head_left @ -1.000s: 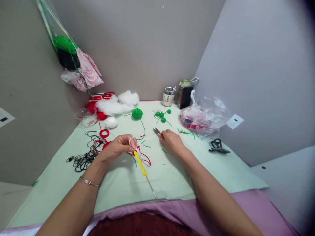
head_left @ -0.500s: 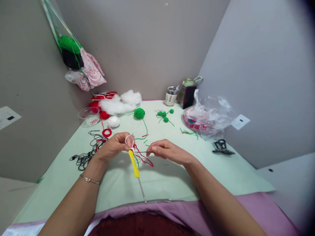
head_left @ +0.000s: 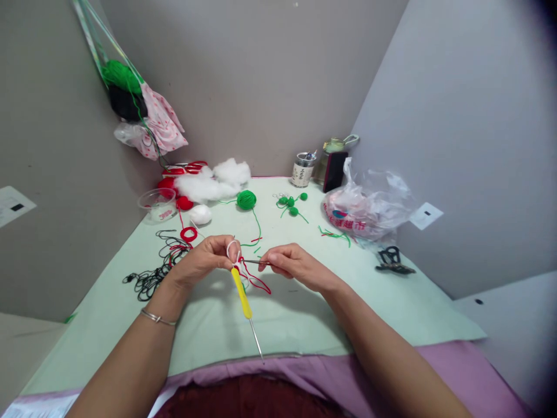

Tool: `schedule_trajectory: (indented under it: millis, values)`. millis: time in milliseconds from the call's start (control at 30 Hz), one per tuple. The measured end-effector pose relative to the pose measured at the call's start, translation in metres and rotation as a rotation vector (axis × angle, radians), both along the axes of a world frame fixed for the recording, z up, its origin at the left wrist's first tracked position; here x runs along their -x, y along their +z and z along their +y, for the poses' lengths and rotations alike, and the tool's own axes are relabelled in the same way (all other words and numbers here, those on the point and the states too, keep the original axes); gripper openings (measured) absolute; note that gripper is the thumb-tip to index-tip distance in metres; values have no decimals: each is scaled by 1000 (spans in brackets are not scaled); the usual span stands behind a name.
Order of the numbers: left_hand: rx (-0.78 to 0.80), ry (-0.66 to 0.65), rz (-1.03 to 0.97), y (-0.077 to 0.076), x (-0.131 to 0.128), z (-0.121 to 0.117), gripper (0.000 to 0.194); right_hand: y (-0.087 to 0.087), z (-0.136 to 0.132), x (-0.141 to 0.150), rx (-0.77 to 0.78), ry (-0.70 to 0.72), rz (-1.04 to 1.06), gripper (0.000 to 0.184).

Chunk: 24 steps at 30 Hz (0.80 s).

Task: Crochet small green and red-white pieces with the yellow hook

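Observation:
My left hand (head_left: pixel 217 253) is closed, pinching a small piece of white and red yarn work (head_left: pixel 236 264) between thumb and fingers. A loop of white yarn stands up at the fingertips. Below the piece, a crochet hook with a yellow handle (head_left: pixel 242 293) slants down, its metal shaft pointing toward the table's front edge. My right hand (head_left: pixel 289 261) is closed on a thin metal needle-like tool (head_left: pixel 251 262), whose tip reaches the yarn at the left fingertips; its exact kind is unclear. A loose loop of red yarn (head_left: pixel 261 284) hangs between the hands.
Behind the hands lie a green yarn ball (head_left: pixel 246 200), small green crocheted pieces (head_left: pixel 291 203), white stuffing (head_left: pixel 209 184) and a white yarn ball (head_left: pixel 201 215). Tangled black cord (head_left: pixel 150 278) lies left. A plastic bag (head_left: pixel 365 206) and a black hair claw (head_left: pixel 394 261) are right.
My left hand, the yarn piece and the yellow-handled hook have shifted slightly right. The needle-like tool now tilts upward, its tip higher against the yarn, and my right fingers have curled.

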<state>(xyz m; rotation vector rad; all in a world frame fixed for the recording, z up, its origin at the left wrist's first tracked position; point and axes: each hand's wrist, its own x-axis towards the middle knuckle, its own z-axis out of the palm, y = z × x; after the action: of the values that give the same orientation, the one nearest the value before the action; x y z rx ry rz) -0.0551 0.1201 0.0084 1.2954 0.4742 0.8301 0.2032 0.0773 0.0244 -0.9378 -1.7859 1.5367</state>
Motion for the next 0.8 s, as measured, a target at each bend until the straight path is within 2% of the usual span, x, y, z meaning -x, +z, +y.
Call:
schedule_trajectory:
  millis: [800]
  values:
    - [30,-48,2,1,-1,-2,36,-7,-3,8,36,-95,46,49]
